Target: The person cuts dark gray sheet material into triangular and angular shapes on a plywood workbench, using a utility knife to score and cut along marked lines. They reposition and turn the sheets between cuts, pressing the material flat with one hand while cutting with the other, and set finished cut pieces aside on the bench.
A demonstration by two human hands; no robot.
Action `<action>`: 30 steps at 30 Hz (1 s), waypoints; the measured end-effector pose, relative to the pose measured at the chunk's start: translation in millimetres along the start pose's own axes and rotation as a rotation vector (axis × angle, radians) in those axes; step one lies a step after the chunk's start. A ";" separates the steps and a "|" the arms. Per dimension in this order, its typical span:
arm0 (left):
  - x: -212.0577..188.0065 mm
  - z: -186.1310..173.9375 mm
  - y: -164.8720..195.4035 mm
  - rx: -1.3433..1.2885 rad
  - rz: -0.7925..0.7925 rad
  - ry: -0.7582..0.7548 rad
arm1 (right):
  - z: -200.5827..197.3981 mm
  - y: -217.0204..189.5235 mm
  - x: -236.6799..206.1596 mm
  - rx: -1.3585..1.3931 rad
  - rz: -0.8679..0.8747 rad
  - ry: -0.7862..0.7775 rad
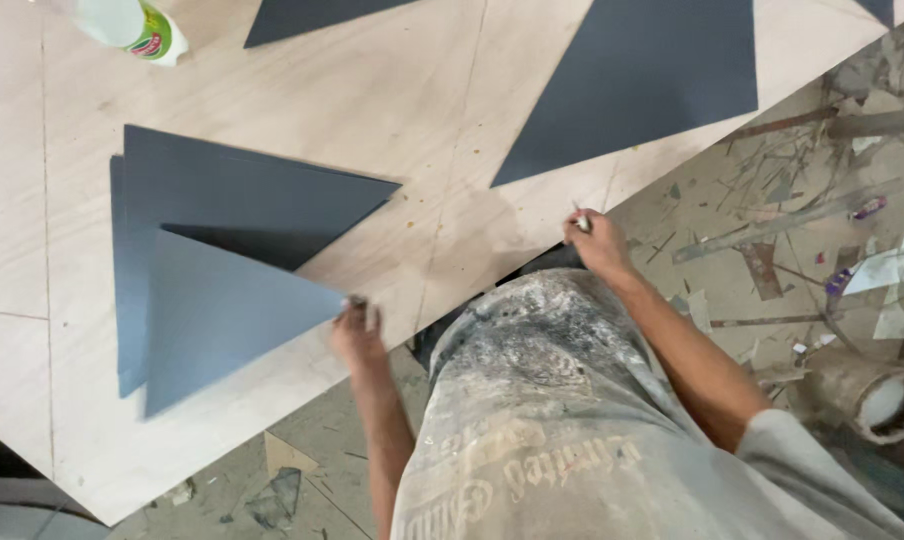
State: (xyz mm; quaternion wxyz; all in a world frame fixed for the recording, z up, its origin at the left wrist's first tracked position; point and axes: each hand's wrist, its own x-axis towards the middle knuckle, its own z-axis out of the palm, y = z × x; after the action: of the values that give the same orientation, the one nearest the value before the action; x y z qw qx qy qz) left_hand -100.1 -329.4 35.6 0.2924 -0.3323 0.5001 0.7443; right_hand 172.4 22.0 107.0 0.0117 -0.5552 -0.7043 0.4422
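Observation:
My left hand (357,330) pinches the pointed tip of a grey triangular sheet (222,315) that lies on top of a stack of darker grey triangles (232,190) on the plywood board (442,110). My right hand (594,240) rests at the board's near edge, closed around a small pale object that looks like a piece of chalk or a pencil. My stained grey shirt fills the lower middle of the view.
Another large dark triangle (642,75) lies at the back right of the board, and a further one (307,18) at the top. A plastic bottle (132,25) lies at the top left. The floor at right is littered with offcuts, strips and a pipe end (887,400).

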 end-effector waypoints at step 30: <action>-98.1 306.4 -249.6 1.605 0.787 -0.033 | -274.3 192.0 253.7 0.270 0.096 -0.055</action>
State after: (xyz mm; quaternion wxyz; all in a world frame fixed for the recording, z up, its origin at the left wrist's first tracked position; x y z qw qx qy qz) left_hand 89.3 30.2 61.0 0.1676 0.1789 0.9439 0.2212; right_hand 362.6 388.9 31.5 0.0459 -0.5695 -0.6110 0.5479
